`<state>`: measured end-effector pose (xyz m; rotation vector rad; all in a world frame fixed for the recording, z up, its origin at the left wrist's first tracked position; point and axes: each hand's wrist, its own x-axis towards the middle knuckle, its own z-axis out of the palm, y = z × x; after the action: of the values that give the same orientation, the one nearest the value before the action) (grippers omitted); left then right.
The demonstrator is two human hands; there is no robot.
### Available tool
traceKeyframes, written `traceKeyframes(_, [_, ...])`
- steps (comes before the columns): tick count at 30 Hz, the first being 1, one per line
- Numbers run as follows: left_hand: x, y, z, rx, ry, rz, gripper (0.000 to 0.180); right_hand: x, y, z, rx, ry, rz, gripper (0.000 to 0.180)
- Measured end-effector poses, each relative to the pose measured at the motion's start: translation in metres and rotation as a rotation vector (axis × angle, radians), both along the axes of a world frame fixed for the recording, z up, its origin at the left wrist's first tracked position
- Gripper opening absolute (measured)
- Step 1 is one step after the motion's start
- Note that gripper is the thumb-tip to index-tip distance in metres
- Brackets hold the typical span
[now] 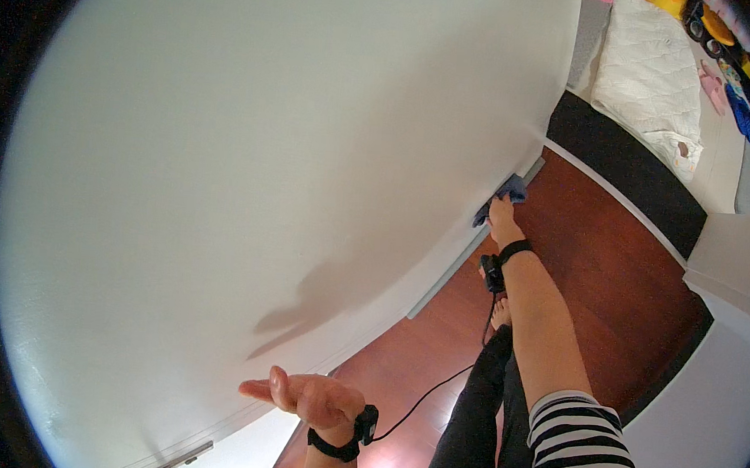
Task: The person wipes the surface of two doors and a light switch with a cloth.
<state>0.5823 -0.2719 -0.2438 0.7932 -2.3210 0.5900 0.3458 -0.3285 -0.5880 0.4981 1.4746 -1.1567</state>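
My right hand is closed on a blue-grey cloth, reaching down and forward. It presses the cloth on a narrow grey strip that runs along the lower edge of a large white upright surface. Part of the cloth hangs out on both sides of my fingers. My left hand is raised at the lower middle, close to the white surface, with some fingers stretched out to the left and others partly bent. Nothing shows in it.
Below lies a reddish-brown wood floor, with my bare foot on it. Black wrist straps carry small devices joined by a black cable. At the upper right, past a dark step, are a white quilted mat and a yellow toy vehicle.
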Motion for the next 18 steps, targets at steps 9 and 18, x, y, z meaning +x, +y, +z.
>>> traceKeyframes(9, [-0.002, 0.023, 0.032, 0.095, 0.072, 0.057, 0.028, 0.049, 0.013, 0.068, -0.318, 0.586, -0.134, 0.052])
traceKeyframes(18, [0.013, 0.046, 0.088, 0.084, 0.147, 0.076, 0.031, 0.118, 0.05, 0.325, -0.512, 1.102, 0.04, 0.053])
